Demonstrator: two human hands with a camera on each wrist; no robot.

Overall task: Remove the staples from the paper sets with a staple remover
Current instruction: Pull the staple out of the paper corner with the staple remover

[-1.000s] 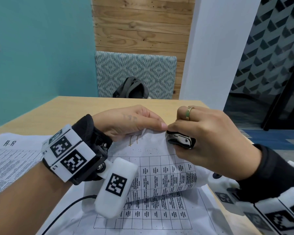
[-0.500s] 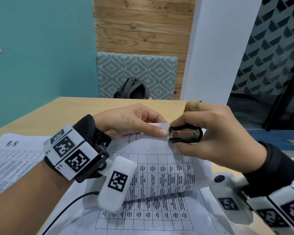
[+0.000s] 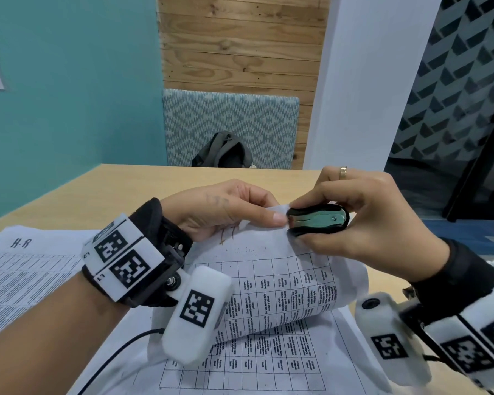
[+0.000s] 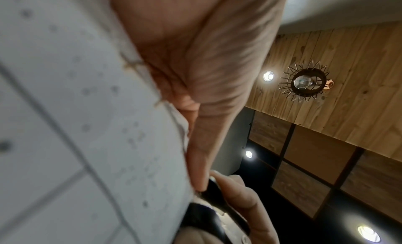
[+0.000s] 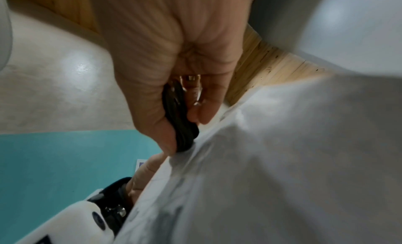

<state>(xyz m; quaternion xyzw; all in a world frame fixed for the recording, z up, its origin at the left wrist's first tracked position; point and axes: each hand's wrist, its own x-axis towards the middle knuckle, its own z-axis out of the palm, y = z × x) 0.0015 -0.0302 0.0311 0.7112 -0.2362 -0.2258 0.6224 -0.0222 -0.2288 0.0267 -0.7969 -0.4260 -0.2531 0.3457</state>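
Item, far left: loose printed sheets (image 3: pixel 20 277) headed "H-R", flat on the wooden table (image 3: pixel 103 192), untouched. Item, left of centre: left hand (image 3: pixel 226 209), thumb and fingers pinched on the raised top corner of the paper set (image 3: pixel 280 289), holding that corner taut; the left wrist view shows the fingers (image 4: pixel 206 75) curled against the sheet edge, where the paper (image 4: pixel 87 110) carries many small punctures. Item, centre: the paper set, a printed grid form, its upper leaves lifted off the table and curled over, the lower sheet lying flat beneath; the staple itself cannot be made out in any view. Item, right of centre: staple remover (image 3: pixel 317 220), black shell with metal claws, its mouth touching the paper corner just beside the left thumb tip. Item, right: right hand (image 3: pixel 368 220), thumb below and fingers above, squeezing the staple remover; the right wrist view shows the tool (image 5: pixel 180 120) clamped in the curled fingers, its tip against the paper (image 5: pixel 282 161). Step in hand, by judgement: the claws are biting at the stapled corner, mid-extraction. Next move calls for: a firm squeeze with a steady pull away from the corner while the left pinch resists, kept gentle enough that the thin paper does not tear. Background items: patterned seat back (image 3: pixel 231 126) and dark bag (image 3: pixel 223 152) beyond the table.
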